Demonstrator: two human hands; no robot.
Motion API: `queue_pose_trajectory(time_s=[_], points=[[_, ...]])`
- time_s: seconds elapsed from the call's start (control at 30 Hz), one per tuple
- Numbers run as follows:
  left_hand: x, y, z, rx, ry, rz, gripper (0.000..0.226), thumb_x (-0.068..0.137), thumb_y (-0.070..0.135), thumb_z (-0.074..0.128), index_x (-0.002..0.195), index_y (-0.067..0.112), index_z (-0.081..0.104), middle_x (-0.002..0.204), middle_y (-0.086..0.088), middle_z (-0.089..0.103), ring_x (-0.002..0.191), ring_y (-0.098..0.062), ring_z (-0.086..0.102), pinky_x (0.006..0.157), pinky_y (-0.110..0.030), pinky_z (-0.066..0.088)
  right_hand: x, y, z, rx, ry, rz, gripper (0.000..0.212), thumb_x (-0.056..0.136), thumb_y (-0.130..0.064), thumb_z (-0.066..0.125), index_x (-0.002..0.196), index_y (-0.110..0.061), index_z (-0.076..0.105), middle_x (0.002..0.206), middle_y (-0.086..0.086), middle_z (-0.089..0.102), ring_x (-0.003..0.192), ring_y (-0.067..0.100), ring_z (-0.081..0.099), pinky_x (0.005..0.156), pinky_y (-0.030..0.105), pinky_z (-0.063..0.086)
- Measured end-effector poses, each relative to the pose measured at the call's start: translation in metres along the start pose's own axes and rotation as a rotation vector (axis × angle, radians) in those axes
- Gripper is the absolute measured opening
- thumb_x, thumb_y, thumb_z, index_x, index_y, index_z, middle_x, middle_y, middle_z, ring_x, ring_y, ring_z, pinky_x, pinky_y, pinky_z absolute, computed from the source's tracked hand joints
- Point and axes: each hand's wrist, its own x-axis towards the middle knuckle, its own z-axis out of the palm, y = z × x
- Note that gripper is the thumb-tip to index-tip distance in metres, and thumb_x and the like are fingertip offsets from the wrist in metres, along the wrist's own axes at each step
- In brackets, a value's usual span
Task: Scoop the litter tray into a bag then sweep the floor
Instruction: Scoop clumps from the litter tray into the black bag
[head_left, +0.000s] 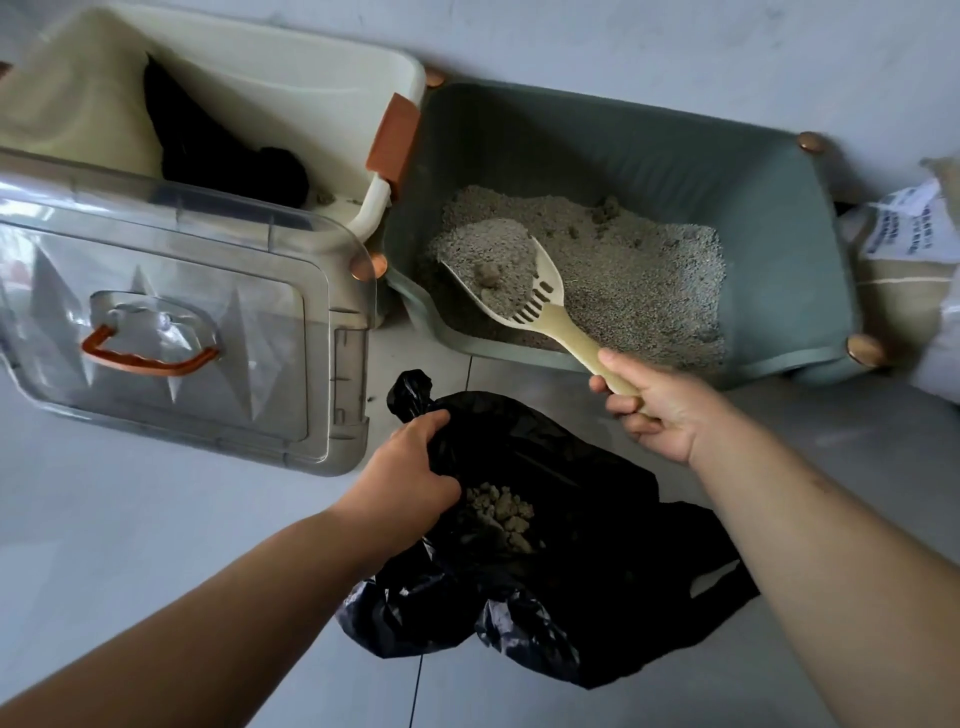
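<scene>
Right hand (657, 402) grips the stiff scoop (524, 291) by its handle end, heaped heavy over the litter tray (779, 249); left hand (410, 465) pinches the limp bag (571, 545) near me, so I'd carry level.

A grey-green litter tray (779, 218) holds pale grey litter (634, 280), with a beige slotted scoop (524, 291), black bag (587, 519) and orange-handled clear lid (171, 332).

Two bare hands, left hand (410, 462) and right hand (660, 405), one beige scoop (524, 291), one black bag (571, 561), one green litter tray (675, 171), one cream bin (291, 83), one clear lid (171, 322), one printed sack (914, 270)
</scene>
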Motion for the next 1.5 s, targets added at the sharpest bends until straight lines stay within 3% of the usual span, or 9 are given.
queue_pose_trajectory(time_s=[0.1,0.27,0.53,0.73,0.97,1.17,1.3,1.5], points=[[-0.003,0.001,-0.002,0.006,0.011,0.007,0.075,0.084,0.002,0.057,0.150,0.026,0.032,0.132,-0.004,0.055,0.107,-0.021,0.062,0.085,-0.024,0.052,-0.005,0.008,0.004,0.035,0.035,-0.047,0.009,0.097,-0.023,0.054,0.094,-0.016,0.059,0.077,0.001,0.058,0.037,-0.001,0.038,0.027,0.009,0.015],[-0.009,-0.002,-0.008,0.014,0.034,0.017,0.074,0.082,0.002,0.057,0.149,0.023,0.034,0.131,-0.006,0.055,0.108,-0.024,0.061,0.090,-0.031,0.053,-0.014,0.011,0.008,0.051,0.113,-0.105,0.009,0.095,-0.023,0.056,0.093,-0.015,0.061,0.076,0.000,0.060,0.039,0.000,0.038,0.028,0.009,0.016],[-0.020,-0.002,-0.011,0.006,0.029,0.029,0.073,0.083,0.000,0.057,0.149,0.020,0.033,0.126,-0.006,0.056,0.092,-0.017,0.064,0.071,-0.020,0.052,-0.033,0.012,0.009,0.129,0.163,-0.151,0.011,0.094,-0.026,0.058,0.096,-0.017,0.064,0.072,-0.001,0.062,0.038,0.000,0.037,0.028,0.010,0.017],[-0.028,-0.001,-0.012,-0.008,0.047,0.023,0.073,0.083,-0.003,0.057,0.149,0.019,0.034,0.115,-0.007,0.061,0.077,-0.018,0.067,0.065,-0.026,0.057,-0.051,0.010,0.005,0.157,0.172,-0.198,0.012,0.094,-0.026,0.059,0.095,-0.016,0.064,0.071,-0.001,0.061,0.038,0.000,0.037,0.028,0.011,0.017],[-0.034,0.002,-0.012,-0.017,0.046,0.025,0.072,0.083,-0.003,0.056,0.148,0.018,0.034,0.108,-0.007,0.063,0.066,-0.014,0.064,0.052,-0.018,0.047,-0.067,0.004,0.005,0.195,0.197,-0.234,0.012,0.093,-0.025,0.060,0.093,-0.013,0.063,0.072,0.003,0.060,0.038,0.001,0.038,0.029,0.010,0.018],[-0.035,0.000,-0.011,-0.009,0.046,0.024,0.073,0.083,-0.003,0.056,0.149,0.018,0.034,0.118,-0.010,0.060,0.075,-0.015,0.064,0.057,-0.018,0.048,-0.077,0.006,0.008,0.222,0.220,-0.250,0.010,0.093,-0.024,0.060,0.090,-0.015,0.063,0.070,0.004,0.057,0.036,0.001,0.038,0.029,0.010,0.018],[-0.036,-0.001,-0.010,0.014,0.050,0.037,0.073,0.082,-0.003,0.057,0.148,0.016,0.034,0.121,-0.009,0.058,0.092,-0.019,0.066,0.075,-0.025,0.056,-0.082,0.006,0.008,0.206,0.260,-0.260,0.012,0.094,-0.024,0.060,0.089,-0.013,0.062,0.071,0.004,0.057,0.037,0.002,0.038,0.030,0.010,0.018],[-0.039,0.003,-0.009,0.024,0.053,0.059,0.070,0.083,-0.002,0.056,0.147,0.017,0.036,0.114,-0.004,0.056,0.083,-0.010,0.062,0.060,-0.013,0.048,-0.089,0.005,0.009,0.197,0.271,-0.260,0.011,0.094,-0.024,0.060,0.089,-0.014,0.063,0.069,0.004,0.056,0.037,0.002,0.037,0.030,0.010,0.017]])
